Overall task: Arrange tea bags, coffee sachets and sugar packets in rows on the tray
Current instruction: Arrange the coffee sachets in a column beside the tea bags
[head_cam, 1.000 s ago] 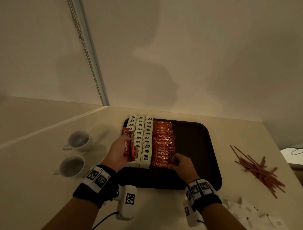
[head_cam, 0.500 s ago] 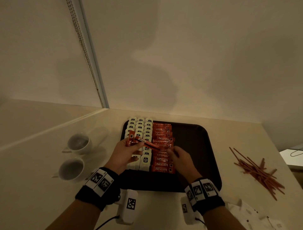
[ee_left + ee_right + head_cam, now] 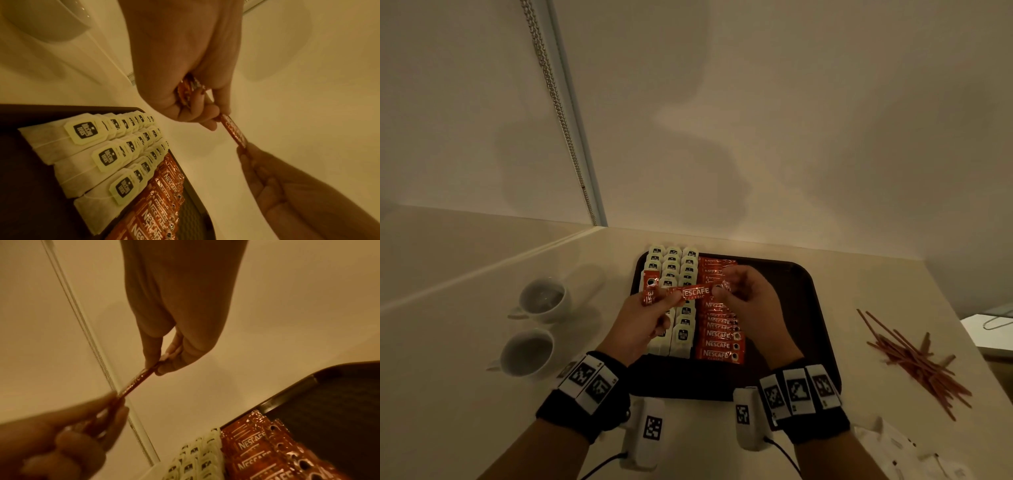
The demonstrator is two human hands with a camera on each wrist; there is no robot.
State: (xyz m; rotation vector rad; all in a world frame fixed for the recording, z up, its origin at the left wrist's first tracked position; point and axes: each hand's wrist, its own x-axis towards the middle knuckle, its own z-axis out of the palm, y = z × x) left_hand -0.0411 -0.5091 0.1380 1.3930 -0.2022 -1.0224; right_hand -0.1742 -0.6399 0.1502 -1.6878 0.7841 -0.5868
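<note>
Your left hand (image 3: pixel 643 318) pinches one end of a coffee sachet (image 3: pixel 693 293) and grips a few spare ones; your right hand (image 3: pixel 748 301) pinches the other end, mid-frame above the tray (image 3: pixel 804 308). Let the left release only that one, keep it level, and lay it square on the red coffee row (image 3: pixel 719 339). The tray holds three rows of tea bags (image 3: pixel 671 270) at left, touching the coffee row; its right side is bare.

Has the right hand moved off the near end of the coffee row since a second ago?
Yes. The right hand went up the coffee row toward the tray's far edge, now pinching a sachet.
</note>
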